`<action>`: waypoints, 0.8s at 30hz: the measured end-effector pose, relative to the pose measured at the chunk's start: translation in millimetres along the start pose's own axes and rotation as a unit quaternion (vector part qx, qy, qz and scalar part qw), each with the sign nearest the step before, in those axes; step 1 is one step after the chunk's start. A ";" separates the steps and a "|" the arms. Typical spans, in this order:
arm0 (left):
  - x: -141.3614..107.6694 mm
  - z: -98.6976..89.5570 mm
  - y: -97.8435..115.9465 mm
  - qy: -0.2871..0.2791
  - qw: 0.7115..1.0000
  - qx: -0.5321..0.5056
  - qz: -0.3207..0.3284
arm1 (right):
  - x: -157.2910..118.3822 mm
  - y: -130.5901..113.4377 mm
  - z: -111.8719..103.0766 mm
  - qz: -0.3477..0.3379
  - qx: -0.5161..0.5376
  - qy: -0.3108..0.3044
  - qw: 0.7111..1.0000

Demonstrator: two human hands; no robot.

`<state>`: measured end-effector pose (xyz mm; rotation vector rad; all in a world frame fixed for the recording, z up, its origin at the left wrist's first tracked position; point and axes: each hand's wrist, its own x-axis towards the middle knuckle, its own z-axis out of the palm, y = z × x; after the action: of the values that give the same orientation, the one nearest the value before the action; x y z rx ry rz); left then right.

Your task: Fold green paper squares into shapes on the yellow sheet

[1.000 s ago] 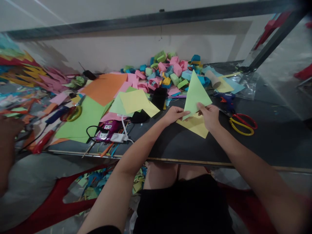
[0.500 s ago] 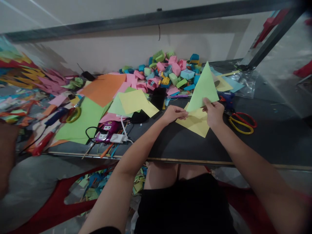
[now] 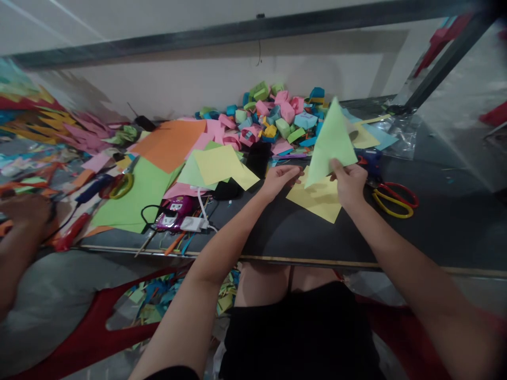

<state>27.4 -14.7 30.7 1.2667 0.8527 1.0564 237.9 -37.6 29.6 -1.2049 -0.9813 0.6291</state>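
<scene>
My right hand point(image 3: 350, 182) pinches a light green sheet of paper point(image 3: 331, 142) by its lower right part. The sheet stands up as a pointed triangle, seemingly folded. Just left of its lower left corner is my left hand point(image 3: 280, 180), fingers stretched out and apart from the paper. Beneath both hands a yellow sheet of paper point(image 3: 317, 201) lies on the dark table point(image 3: 273, 232). Right of my right hand rest scissors point(image 3: 394, 200) with one red and one yellow handle.
Folded paper pieces point(image 3: 277, 113) are heaped against the wall. Leftward lie an orange sheet point(image 3: 170, 142), a green sheet point(image 3: 122, 208), a purple power strip point(image 3: 176, 211) and yellow-handled scissors point(image 3: 123, 184). A co-worker's hand point(image 3: 29, 208) is at far left. A metal bar point(image 3: 198, 34) crosses above.
My left hand has come off the green sheet's lower left corner and moved slightly up and left. The green sheet has tilted a little. A co-worker's hand has come onto the table at left.
</scene>
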 end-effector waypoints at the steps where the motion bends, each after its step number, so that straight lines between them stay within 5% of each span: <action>1: 0.0 0.4 -0.5 -0.002 1.000 0.007 0.003 | -3.5 -3.3 1.0 -0.005 -0.021 -0.037 0.999; 7: -2.2 -1.8 -6.1 -0.027 0.994 0.093 0.043 | -14.8 -18.1 5.8 0.025 -0.042 -0.143 0.989; 24: -3.1 -1.8 -4.1 -0.017 0.992 0.120 0.026 | -16.7 -25.0 8.3 0.057 -0.007 -0.143 0.988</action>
<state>25.3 -17.0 26.3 1.5102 0.9457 0.9920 220.5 -54.5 49.2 -1.2103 -1.1629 0.9056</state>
